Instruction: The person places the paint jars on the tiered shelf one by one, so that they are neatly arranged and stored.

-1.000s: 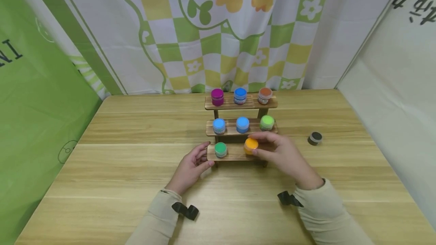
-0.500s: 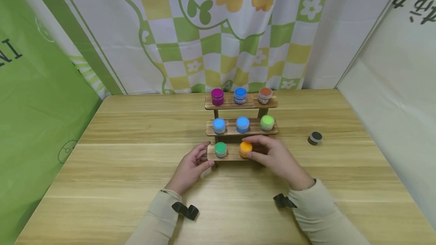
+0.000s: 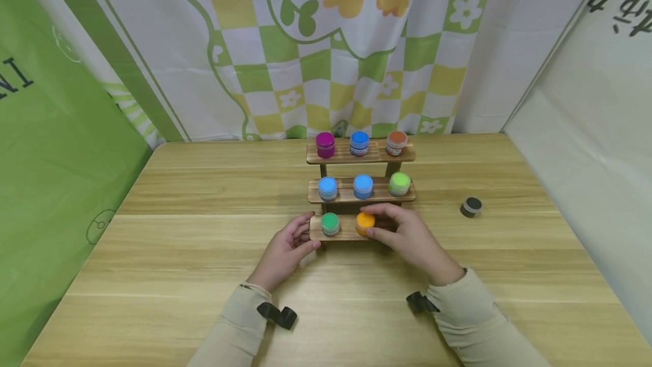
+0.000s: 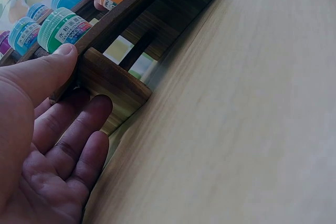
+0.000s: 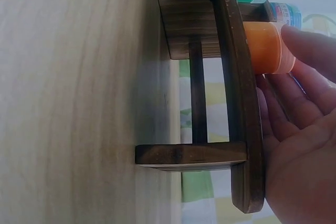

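Note:
A three-tier wooden display rack (image 3: 348, 235) stands on the table, bearing small paint jars. My right hand (image 3: 415, 242) pinches an orange paint jar (image 3: 364, 223) between thumb and fingers; the jar stands upright on the middle of the lowest tier. My left hand (image 3: 282, 254) holds the left end of that tier, thumb (image 4: 64, 51) at its front edge and fingers beneath. Beside it sits a green jar (image 3: 330, 224). The middle tier carries two light blue jars (image 3: 327, 188) and a lime green jar (image 3: 399, 184). On top are purple (image 3: 325, 145), blue (image 3: 359, 144) and brown (image 3: 395, 143) jars.
A black paint jar (image 3: 471, 207) is on the wooden table (image 3: 204, 197), right of the rack. A checked, flowered curtain (image 3: 331, 72) hangs behind the table's far edge. Green cloth covers the left side, pale cloth the right.
My right hand has moved left along the lowest tier with the orange jar, nearer the green jar; the shift in the last half second is small. My left hand has stayed in place.

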A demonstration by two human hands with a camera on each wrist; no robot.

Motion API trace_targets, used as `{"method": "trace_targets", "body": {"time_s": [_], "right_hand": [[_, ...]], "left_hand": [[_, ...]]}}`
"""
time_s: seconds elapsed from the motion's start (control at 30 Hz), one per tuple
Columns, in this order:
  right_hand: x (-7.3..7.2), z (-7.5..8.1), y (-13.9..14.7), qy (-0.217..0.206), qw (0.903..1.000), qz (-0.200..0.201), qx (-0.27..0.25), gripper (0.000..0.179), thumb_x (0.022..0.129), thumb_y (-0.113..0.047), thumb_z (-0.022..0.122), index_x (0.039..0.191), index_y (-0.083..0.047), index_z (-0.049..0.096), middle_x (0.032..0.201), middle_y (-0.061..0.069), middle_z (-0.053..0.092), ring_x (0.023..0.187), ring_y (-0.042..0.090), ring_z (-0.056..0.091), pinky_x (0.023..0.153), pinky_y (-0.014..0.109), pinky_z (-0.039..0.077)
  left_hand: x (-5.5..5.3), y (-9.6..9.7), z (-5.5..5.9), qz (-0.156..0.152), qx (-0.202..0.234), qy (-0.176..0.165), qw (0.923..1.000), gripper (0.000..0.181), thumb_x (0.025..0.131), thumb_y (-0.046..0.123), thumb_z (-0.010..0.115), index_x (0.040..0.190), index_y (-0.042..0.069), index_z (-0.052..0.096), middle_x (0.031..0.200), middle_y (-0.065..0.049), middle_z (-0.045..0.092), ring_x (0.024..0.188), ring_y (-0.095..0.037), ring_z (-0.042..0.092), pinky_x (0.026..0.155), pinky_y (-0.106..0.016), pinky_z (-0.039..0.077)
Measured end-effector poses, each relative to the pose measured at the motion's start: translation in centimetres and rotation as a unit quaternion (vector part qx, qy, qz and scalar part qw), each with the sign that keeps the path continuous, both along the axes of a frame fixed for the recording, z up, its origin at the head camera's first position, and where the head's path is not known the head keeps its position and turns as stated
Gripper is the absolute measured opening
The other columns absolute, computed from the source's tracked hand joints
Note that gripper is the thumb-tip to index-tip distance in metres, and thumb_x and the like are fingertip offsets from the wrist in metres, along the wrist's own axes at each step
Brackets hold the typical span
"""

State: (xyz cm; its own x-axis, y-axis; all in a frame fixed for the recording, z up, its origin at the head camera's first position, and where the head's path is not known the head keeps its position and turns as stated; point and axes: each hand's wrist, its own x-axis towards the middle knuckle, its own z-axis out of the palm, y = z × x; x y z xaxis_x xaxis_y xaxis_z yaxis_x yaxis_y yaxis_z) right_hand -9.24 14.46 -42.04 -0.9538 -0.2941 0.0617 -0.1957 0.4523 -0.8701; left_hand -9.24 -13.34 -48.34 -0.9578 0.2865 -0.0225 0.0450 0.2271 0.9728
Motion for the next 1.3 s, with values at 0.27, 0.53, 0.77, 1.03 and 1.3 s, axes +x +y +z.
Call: {"method": "trace_targets", "body": {"time_s": [0.27, 0.53, 0.77, 1.03, 1.3], "right_hand": [[0.0, 0.0, -0.1, -0.003, 1.0000, 0.000, -0.008, 0.036, 0.089, 0.000, 0.073, 0.124, -0.006, 0.068, 0.117, 0.011, 0.069, 0.100, 0.022, 0.066, 0.084, 0.030, 0.057], [0.0, 0.1, -0.1, -0.003, 1.0000, -0.002, -0.006, 0.036, 0.089, 0.000, 0.074, 0.124, -0.006, 0.068, 0.117, 0.011, 0.069, 0.100, 0.022, 0.067, 0.084, 0.030, 0.057], [0.0, 0.0, -0.1, -0.005, 1.0000, -0.005, -0.005, 0.036, 0.088, -0.001, 0.075, 0.123, -0.006, 0.068, 0.118, 0.011, 0.069, 0.100, 0.022, 0.067, 0.084, 0.030, 0.058], [-0.1, -0.1, 0.2, -0.021, 0.9997, -0.003, -0.010, 0.038, 0.089, -0.011, 0.078, 0.125, -0.008, 0.068, 0.119, 0.008, 0.069, 0.103, 0.022, 0.067, 0.087, 0.033, 0.057], [-0.3, 0.4, 1.4, -0.042, 0.9991, 0.006, 0.002, 0.043, 0.089, -0.019, 0.079, 0.127, -0.007, 0.066, 0.124, 0.009, 0.068, 0.111, 0.025, 0.065, 0.093, 0.037, 0.056]], "left_hand": [[0.0, -0.1, -0.1, 0.000, 0.004, 0.001, 1.0000, 0.064, 0.093, 0.015, 0.073, 0.151, 0.013, 0.045, 0.135, -0.009, 0.063, 0.110, -0.022, 0.062, 0.097, -0.030, 0.051], [0.0, 0.0, 0.0, -0.001, 0.003, 0.003, 1.0000, 0.063, 0.094, 0.015, 0.072, 0.150, 0.013, 0.045, 0.135, -0.009, 0.063, 0.111, -0.022, 0.062, 0.098, -0.031, 0.051], [0.0, 0.0, 0.1, -0.001, 0.007, 0.001, 1.0000, 0.063, 0.094, 0.014, 0.072, 0.150, 0.012, 0.045, 0.135, -0.010, 0.063, 0.112, -0.022, 0.062, 0.099, -0.031, 0.051], [0.0, 0.1, 0.2, 0.002, 0.001, -0.004, 1.0000, 0.063, 0.094, 0.014, 0.073, 0.150, 0.013, 0.046, 0.136, -0.008, 0.062, 0.113, -0.022, 0.061, 0.100, -0.032, 0.050], [-0.1, 0.0, 0.1, -0.001, 0.005, -0.006, 1.0000, 0.064, 0.093, 0.016, 0.073, 0.150, 0.014, 0.045, 0.137, -0.008, 0.062, 0.114, -0.023, 0.061, 0.100, -0.032, 0.050]]}}
